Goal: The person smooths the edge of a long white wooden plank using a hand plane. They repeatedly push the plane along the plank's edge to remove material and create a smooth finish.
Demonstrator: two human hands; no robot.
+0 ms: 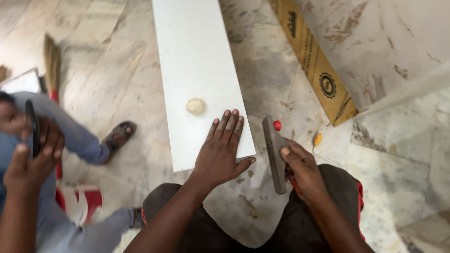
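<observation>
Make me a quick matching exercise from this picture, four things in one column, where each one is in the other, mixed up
Things:
1. left hand
2. right hand
3. putty lump
4. broom

Places:
A. lying on the marble floor, far left
B. sitting on the white board, ahead of the fingers
C. pressed flat on the board's near end
D. gripping a dark flat tool

Pairs: 1-C, 2-D, 3-B, 4-A
</observation>
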